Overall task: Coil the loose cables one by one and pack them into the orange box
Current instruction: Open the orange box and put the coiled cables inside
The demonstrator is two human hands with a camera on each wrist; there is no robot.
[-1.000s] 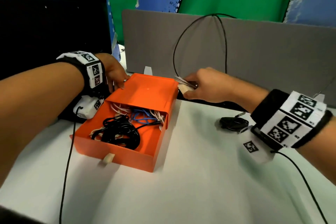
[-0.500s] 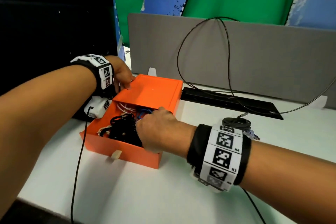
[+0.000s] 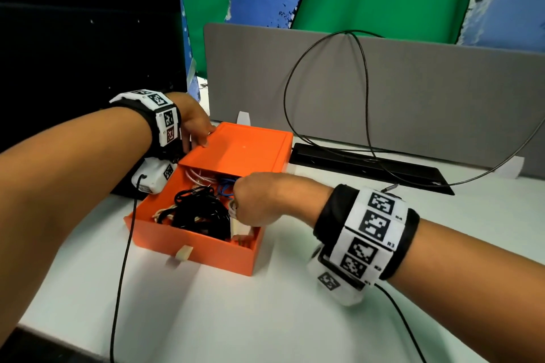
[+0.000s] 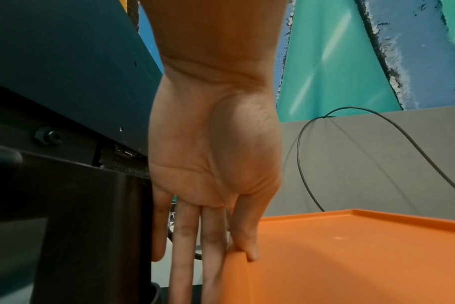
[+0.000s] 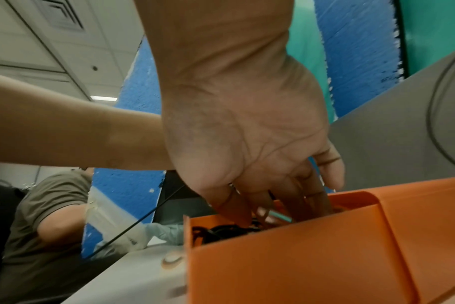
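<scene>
The pale cable (image 3: 236, 225) is sitting inside the open near end of the orange box (image 3: 206, 247), straight below the right hand (image 3: 259, 197), whose curled fingers are gripping it, while the left hand (image 3: 191, 124) is pinching the lid (image 3: 244, 147) corner.

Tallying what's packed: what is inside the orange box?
In the orange box: a black cable bundle, a white braided cable, blue wire, and the right hand reaching in. The lid covers the far part; the hand hides whatever its fingers touch.
</scene>
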